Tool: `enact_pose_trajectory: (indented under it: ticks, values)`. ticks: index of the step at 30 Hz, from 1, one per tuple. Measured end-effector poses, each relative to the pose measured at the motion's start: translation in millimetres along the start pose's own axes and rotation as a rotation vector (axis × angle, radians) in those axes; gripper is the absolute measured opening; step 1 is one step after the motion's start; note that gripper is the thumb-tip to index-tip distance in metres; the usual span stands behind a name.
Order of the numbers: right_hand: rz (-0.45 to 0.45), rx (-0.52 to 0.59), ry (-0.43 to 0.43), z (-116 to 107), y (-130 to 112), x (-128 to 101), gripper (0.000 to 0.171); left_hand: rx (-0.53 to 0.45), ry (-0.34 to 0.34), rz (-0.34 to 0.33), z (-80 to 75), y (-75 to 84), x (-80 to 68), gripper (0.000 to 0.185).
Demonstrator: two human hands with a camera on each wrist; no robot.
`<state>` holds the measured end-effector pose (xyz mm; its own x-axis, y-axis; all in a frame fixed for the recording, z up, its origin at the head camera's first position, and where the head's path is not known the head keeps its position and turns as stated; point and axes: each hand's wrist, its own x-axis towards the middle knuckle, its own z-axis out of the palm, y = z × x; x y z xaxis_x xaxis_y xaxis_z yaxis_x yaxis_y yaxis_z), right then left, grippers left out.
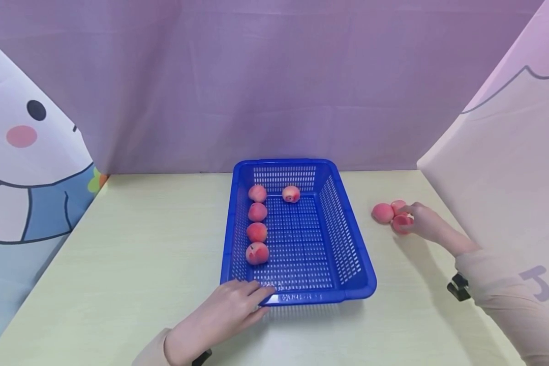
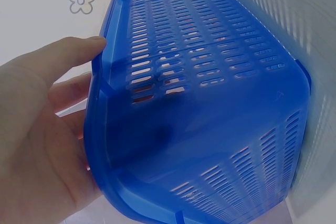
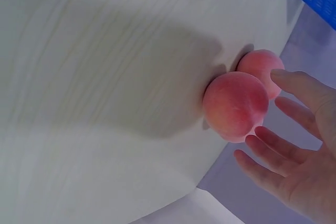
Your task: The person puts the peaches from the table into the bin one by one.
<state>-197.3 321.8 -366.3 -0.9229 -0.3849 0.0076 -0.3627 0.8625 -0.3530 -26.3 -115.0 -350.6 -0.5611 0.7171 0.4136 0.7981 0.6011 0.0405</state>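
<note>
At the near left corner of a blue plastic basket (image 1: pixel 347 294), my left hand (image 1: pixel 231 307) grips the rim, with the thumb (image 2: pixel 79 51) on the outer side and the fingers reaching over the edge. Inside the basket, several pink peaches (image 1: pixel 257 232) line the left side, and a single peach (image 1: pixel 291 193) sits at the back, right of that row. My right hand (image 1: pixel 427 222) reaches over a small group of peaches on the table, fingers spread around the nearest peach (image 3: pixel 235 106). Another peach (image 3: pixel 261 72) lies just behind it, and a third peach (image 1: pixel 382 213) shows at the group's left.
The pale wooden table (image 1: pixel 132 264) runs back to a purple cloth backdrop (image 1: pixel 265 86). Printed cloth panels stand on both sides, the right panel (image 1: pixel 508 178) close beyond the loose peaches. The basket's right wall (image 1: pixel 343 229) lies between its inside and my right hand.
</note>
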Motion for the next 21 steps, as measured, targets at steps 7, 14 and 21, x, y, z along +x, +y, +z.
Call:
enact_pose_trajectory:
  ticks: [7, 14, 21]
  values:
    - [0.002, 0.019, 0.019, 6, 5, 1, 0.038, -0.007, -0.029, -0.010, -1.3, 0.7, 0.3, 0.026]
    - [-0.061, 0.018, 0.074, 12, 7, 2, 0.030, -0.004, -0.028, -0.011, -0.5, 0.6, 0.9, 0.026]
    - [-0.081, 0.020, 0.092, 17, 10, 2, 0.026, -0.006, -0.032, -0.013, -1.3, 1.0, 1.2, 0.026]
